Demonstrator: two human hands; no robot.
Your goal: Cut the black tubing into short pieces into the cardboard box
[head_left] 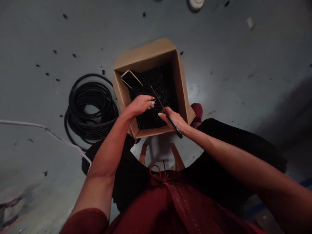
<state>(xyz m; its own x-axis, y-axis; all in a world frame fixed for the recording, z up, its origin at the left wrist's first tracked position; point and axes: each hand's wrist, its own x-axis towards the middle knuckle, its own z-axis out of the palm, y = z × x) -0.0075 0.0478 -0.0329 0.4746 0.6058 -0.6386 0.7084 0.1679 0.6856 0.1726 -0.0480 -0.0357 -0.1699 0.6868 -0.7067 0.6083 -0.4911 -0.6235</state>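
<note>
Scissors [159,105] in right hand [174,121] — left hand [140,105] on black pieces [156,87] in carton [143,57]

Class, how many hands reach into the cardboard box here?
2: the left hand presses on the black pellets, the right hand grips a slim black tool above them; neither is hidden.

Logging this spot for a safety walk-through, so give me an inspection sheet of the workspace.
Surface: grey painted floor, scuffed, dotted with small black bits.
Job's things: cardboard box holding small black pieces; long black tool.
Clutter: phone leaning in the box's corner.
Hands: left hand over the pieces, grip unclear; right hand gripping the tool.
Cables: black coil beside the box; white cable across the floor.
Surroundings: wooden stool leg; red shoe; white round object.
</note>
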